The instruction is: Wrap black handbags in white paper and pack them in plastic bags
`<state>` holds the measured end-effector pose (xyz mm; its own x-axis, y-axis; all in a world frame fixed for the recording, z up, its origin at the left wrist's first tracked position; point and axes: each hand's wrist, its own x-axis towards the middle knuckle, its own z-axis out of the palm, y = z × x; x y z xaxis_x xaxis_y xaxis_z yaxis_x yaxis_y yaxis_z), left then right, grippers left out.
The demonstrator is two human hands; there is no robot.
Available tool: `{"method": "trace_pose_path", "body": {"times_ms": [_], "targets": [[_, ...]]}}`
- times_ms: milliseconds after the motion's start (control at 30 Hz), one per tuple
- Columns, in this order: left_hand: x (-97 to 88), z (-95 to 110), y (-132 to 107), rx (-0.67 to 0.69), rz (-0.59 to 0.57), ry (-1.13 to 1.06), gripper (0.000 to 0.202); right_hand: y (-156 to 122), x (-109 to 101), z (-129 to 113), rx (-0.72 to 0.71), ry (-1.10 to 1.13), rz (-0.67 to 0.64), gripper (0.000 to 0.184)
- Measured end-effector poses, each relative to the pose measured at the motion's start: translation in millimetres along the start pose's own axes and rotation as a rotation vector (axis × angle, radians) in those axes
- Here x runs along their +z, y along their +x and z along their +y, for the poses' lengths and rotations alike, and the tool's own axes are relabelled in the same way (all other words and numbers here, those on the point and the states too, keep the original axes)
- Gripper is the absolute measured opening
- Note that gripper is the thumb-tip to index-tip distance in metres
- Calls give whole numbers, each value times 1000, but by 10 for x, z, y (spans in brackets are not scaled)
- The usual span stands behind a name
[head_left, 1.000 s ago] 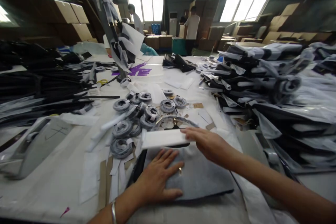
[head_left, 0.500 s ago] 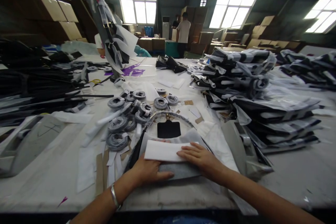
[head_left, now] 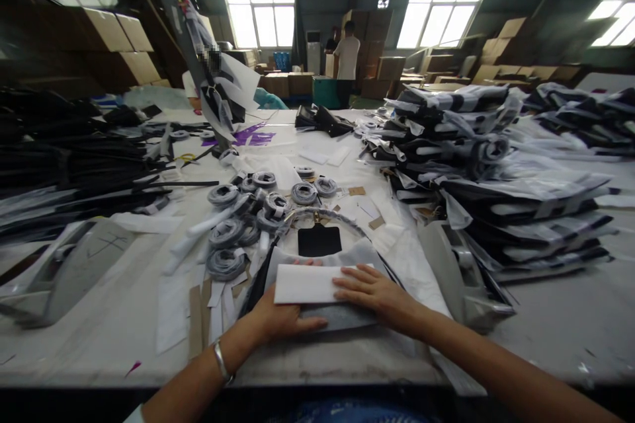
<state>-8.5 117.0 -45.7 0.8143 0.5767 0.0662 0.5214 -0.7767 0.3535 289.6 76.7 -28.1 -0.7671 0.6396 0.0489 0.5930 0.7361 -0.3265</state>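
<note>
A bag [head_left: 340,318] with grey covering lies at the near edge of the bench [head_left: 124,297], in front of the person. Over it is a white strip [head_left: 307,284]. The right hand [head_left: 381,296] rests on the right part of this strip, its fingers stretched flat and not closed around anything. The left hand [head_left: 274,318] goes below the strip; its fingers are mostly hidden, but some tips appear beyond the upper edge, and the thumb stands apart, straight, on the grey covering. A black tag [head_left: 320,242] lies just beyond the strip, inside the curve of the wrapped handle [head_left: 348,219]. To the left of the bag are wrapped coils [head_left: 225,266]; to the right, a grey tape dispenser [head_left: 446,264].
</note>
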Motion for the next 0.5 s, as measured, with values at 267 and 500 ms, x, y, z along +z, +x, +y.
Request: {"method": "trace_pose_path", "body": {"times_ms": [267, 500], "targets": [[-27, 21, 1, -10, -17, 25, 88, -16, 40, -26, 1, 30, 48, 68], [-65, 44, 13, -34, -2, 56, 81, 45, 19, -63, 25, 8, 31, 61]]}}
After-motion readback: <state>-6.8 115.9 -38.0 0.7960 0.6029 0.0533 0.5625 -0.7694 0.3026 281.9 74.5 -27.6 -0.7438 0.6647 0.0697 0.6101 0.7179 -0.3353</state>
